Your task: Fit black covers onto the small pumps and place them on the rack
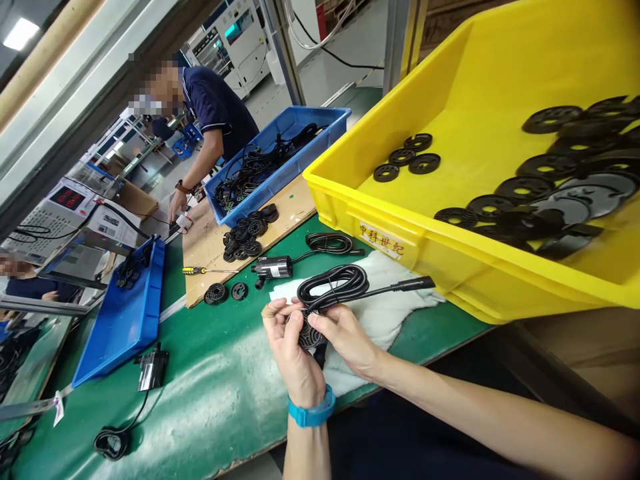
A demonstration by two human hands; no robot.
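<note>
Both hands are closed around a small black pump in front of me, its ridged round end face turned up and much of its body hidden by my fingers. My left hand, with a blue band at the wrist, grips its left side. On the other side, the thumb and fingers of my right hand press on the pump near its cable. The tied black cable coil lies just beyond my fingertips, its plug end pointing right. Under the hands is a white cloth.
A yellow bin with black discs stands at right. Beyond are another pump, a screwdriver, ridged covers on a board and a blue bin of cables. A pump lies at left. A co-worker leans over behind.
</note>
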